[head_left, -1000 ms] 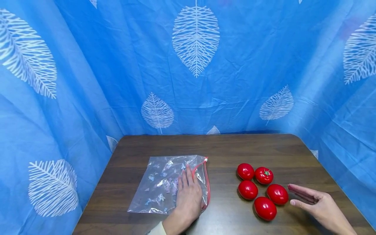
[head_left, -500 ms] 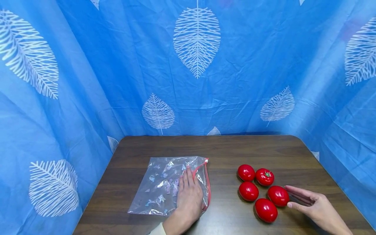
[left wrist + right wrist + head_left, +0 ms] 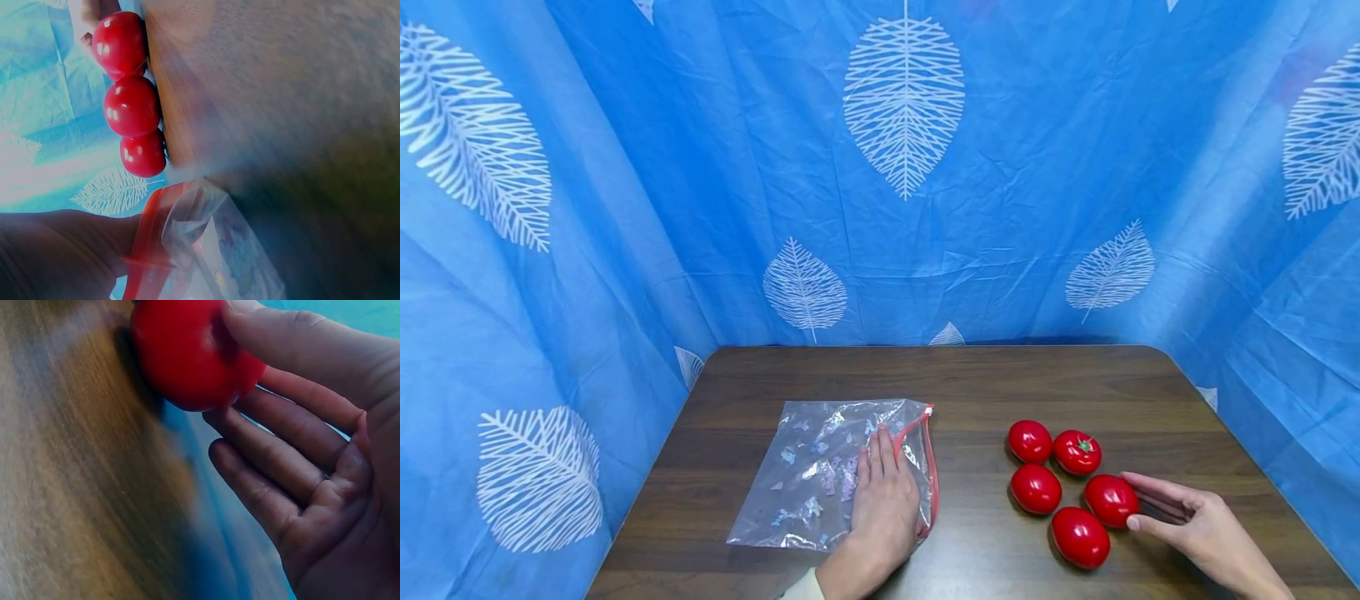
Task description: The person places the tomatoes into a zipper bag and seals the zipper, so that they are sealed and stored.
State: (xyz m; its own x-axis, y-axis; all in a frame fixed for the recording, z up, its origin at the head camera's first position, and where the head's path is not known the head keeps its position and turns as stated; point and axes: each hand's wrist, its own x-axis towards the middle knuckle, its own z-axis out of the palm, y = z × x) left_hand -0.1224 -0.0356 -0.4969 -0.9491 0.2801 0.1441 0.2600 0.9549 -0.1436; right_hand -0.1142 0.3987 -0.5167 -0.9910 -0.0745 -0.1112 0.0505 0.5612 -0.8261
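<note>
My left hand (image 3: pixel 886 504) lies on a clear zip bag (image 3: pixel 790 483), fingers extended and pointing away from me. The bag has a pastel print and a red zip edge (image 3: pixel 932 475) facing right; up close in the left wrist view its mouth (image 3: pixel 197 212) bulges up. On the right, my right hand (image 3: pixel 1198 525) is at the rightmost red tomato (image 3: pixel 1111 500), thumb near its front side and fingertips at its far side. In the right wrist view the thumb overlaps this tomato (image 3: pixel 187 353), while the lower fingers stay extended beside it.
Several more glossy red tomatoes sit clustered left of it: a front one (image 3: pixel 1080 537), a left one (image 3: pixel 1036 489), a back one (image 3: pixel 1030 442) and one with a green stem (image 3: pixel 1077 452). Blue leaf-patterned cloth (image 3: pixel 895 250) hangs around the brown wooden table (image 3: pixel 925 371).
My right hand has moved left, from beside the rightmost tomato up to its sides, with thumb and fingers now at it. The left hand and bag stay put.
</note>
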